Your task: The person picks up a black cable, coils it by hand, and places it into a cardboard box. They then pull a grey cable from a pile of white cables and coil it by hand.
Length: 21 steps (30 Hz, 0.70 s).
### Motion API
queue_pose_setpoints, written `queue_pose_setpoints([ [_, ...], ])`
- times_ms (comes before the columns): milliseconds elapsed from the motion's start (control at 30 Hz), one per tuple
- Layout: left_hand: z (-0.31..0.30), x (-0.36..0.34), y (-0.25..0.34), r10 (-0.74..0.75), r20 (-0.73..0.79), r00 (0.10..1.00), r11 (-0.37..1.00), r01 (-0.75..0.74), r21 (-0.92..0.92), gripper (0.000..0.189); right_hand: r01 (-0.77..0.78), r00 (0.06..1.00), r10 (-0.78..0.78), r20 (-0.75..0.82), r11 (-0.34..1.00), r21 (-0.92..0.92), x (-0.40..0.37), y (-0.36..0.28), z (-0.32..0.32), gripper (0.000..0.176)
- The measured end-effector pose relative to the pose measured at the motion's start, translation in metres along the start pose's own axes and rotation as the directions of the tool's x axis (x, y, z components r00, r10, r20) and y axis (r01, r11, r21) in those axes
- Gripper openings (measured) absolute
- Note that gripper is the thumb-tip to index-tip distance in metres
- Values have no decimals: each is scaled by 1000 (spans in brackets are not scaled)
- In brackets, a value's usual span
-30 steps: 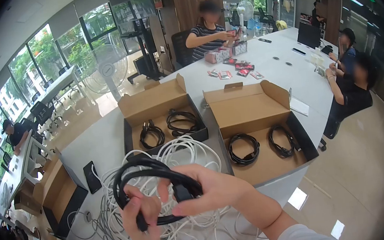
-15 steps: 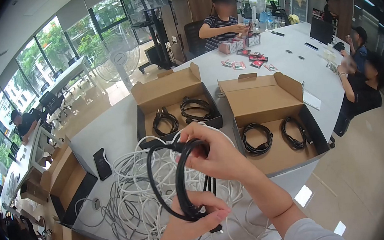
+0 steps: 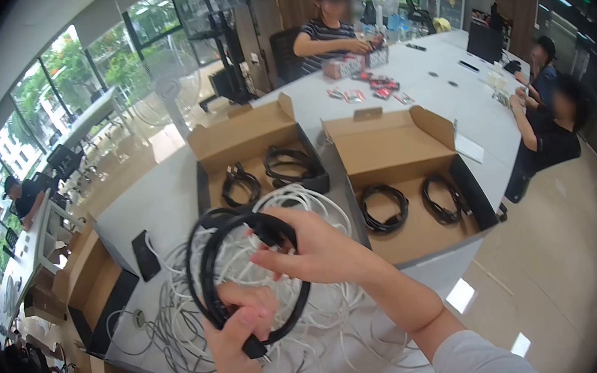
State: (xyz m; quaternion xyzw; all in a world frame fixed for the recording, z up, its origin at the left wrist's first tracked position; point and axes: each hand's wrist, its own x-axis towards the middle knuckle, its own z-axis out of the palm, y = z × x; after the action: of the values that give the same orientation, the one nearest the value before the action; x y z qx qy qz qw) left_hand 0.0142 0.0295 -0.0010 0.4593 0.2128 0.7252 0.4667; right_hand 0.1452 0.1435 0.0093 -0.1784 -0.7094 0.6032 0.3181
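A coiled black cable [image 3: 207, 274] is held up over the pile, its loops standing roughly upright. My left hand [image 3: 243, 318] is closed around the lower left of the loops, and a plug [image 3: 255, 347] sticks out below it. At the upper right of the coil, my right hand [image 3: 313, 247] is closed on the cable near a thick black connector [image 3: 268, 228]; its thumb and fingers partly hide what they grip. Beneath both hands spreads a tangled heap of white cables [image 3: 328, 216], with grey cables [image 3: 172, 341] on its left side.
Two open cardboard boxes, left [image 3: 245, 137] and right [image 3: 397, 149], hold coiled black cables behind the heap. More open boxes [image 3: 101, 297] stand at left. A black device [image 3: 146, 255] lies by the heap. Co-workers sit around the table [image 3: 436, 104], including a person in a striped shirt [image 3: 322, 40].
The coil has shifted left and turned, its loops now showing wider and rounder. My right hand has moved lower against it, and my left hand still grips it. The view has shifted slightly.
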Motion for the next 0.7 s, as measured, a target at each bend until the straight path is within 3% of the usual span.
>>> queue_pose_setpoints([
  [100,0,0,0,18,27,999,999,-19,35,22,155,986,-158,-60,987,-47,2,8,2,40],
  [133,1,-1,-1,13,6,1000,999,-13,32,22,126,991,-130,-25,985,-116,2,4,-1,45],
  [233,3,3,-1,11,-47,999,998,-8,61,22,235,967,-248,-53,955,-179,1,5,-6,47],
  [467,-4,5,-4,9,-121,993,999,-4,47,22,80,994,-85,-63,993,-83,0,0,-13,45],
  [567,-7,6,-4,36,-86,996,999,-35,14,21,174,981,-184,-63,974,-148,2,10,-13,50],
  [700,-6,4,-4,50,-94,994,998,-46,44,21,154,982,-176,-68,957,-245,-9,-13,-10,49],
])
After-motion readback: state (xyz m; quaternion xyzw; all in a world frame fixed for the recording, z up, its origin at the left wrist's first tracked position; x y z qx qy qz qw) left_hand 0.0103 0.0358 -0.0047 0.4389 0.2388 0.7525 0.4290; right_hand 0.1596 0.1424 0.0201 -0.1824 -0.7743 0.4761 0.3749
